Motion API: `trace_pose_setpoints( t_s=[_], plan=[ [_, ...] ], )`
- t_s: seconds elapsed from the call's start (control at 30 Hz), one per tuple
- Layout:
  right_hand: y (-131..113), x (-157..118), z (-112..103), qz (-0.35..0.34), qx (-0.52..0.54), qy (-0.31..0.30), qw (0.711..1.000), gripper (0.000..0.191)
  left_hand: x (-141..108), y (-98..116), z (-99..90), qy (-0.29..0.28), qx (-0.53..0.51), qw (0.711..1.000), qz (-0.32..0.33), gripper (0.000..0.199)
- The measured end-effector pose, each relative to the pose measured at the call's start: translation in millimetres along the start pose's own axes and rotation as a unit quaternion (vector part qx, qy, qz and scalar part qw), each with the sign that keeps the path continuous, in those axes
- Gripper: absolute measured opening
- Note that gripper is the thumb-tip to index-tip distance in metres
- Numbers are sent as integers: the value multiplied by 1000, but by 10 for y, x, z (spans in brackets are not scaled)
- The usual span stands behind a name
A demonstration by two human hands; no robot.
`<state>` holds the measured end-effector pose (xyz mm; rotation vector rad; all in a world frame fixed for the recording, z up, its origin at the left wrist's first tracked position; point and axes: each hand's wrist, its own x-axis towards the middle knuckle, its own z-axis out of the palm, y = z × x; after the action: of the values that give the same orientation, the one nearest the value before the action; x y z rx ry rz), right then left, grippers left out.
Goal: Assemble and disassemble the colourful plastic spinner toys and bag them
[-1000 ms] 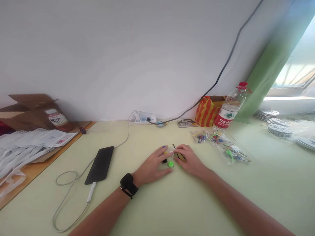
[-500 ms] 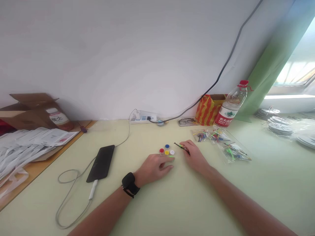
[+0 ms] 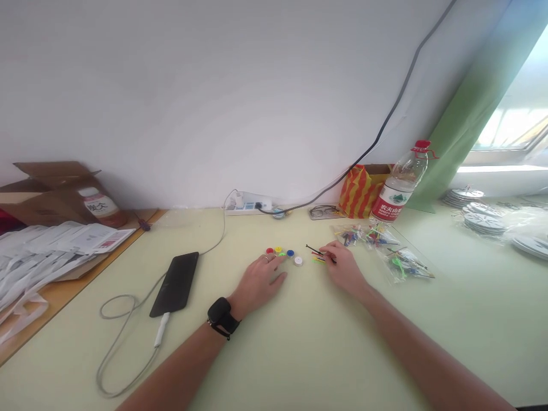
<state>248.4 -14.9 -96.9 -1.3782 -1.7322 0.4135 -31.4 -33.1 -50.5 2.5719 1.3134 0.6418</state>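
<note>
head view: the left hand (image 3: pixel 257 282) rests with its fingers loosely spread, its fingertips at the near edge of a cluster of caps; it seems to touch the green cap (image 3: pixel 282 254) and pinches nothing that shows. the right hand (image 3: pixel 345 271) has thumb and fingers pinched on a black stick (image 3: pixel 314 249); the coloured sticks (image 3: pixel 319 261) lie at its fingertips, and whether it grips them too, i cannot tell.

the red cap (image 3: pixel 269 251), yellow cap (image 3: pixel 278 249) and blue cap (image 3: pixel 290 253) sit close by the green one, the white cap (image 3: pixel 298 261) just to their right. as far as shows, caps and sticks are sorted into two groups, with a gap between; they remain loose, none joined or bagged.

farther right, clear bags (image 3: pixel 409 265) hold colourful small parts. beyond stands a bottle (image 3: pixel 394 194), with glasses (image 3: pixel 324 213) by the wall; a phone (image 3: pixel 174 285) lies left, on its cable.
</note>
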Motion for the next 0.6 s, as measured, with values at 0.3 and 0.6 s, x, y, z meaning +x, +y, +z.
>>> trace_pose_setpoints(
  t_s=[0.3, 0.6],
  plan=[
    [-73, -18, 31, -59, -58, -15, 996, 22, -73, 135, 31, -51, -39, 993, 101, 67],
    [-49, -32, -13, -50, -160, -31, 985, 16, -32, 112, 78, -22, -96, 990, 104, 43]
  ],
)
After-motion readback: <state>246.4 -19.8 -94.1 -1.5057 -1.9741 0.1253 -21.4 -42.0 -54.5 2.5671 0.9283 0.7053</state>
